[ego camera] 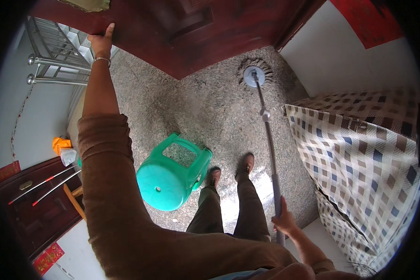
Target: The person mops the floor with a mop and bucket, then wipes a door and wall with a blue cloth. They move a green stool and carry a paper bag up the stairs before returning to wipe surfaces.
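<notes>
My left hand [102,42] grips the edge of a dark red panelled door [150,45], thumb on its face and the other fingers partly hidden. My right hand [285,221] is wrapped around the grey handle [273,168] of a round spin mop. The mop head [254,76], a pale disc fringed with grey strands, rests on the speckled stone floor [217,115] near the foot of the door and the white wall. Between my left arm and my feet is a green plastic stool [166,180], its round seat facing me.
A checked cloth cover [357,150] drapes over something bulky on the right. Stainless steel stair railings [61,64] stand at the upper left. Farther down lie an orange bag [61,144], a white bag [68,156], two poles [43,183] and a wooden frame [75,201] by another dark red door [24,220].
</notes>
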Action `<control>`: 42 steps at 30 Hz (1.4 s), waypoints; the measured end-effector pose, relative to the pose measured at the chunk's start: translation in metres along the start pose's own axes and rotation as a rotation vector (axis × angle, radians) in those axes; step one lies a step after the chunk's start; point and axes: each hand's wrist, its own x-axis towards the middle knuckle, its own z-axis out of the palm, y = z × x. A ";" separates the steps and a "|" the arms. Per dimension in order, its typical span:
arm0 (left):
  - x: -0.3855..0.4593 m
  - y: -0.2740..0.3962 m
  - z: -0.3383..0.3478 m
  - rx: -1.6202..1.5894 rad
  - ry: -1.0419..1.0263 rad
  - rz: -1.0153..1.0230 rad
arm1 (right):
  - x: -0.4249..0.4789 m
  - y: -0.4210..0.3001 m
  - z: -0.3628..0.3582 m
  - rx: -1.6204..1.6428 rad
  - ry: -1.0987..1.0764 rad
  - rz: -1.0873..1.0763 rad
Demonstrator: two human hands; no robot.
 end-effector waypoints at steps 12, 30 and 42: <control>-0.542 0.120 -0.008 0.172 -0.767 -1.184 | 0.002 0.005 0.018 -0.542 -0.374 -0.151; -0.685 0.444 -0.046 -0.073 -1.062 -2.034 | -0.113 0.170 -0.016 0.397 -0.070 0.254; -0.671 0.314 0.176 0.237 -1.783 0.219 | 0.010 0.058 -0.032 0.791 0.016 -0.022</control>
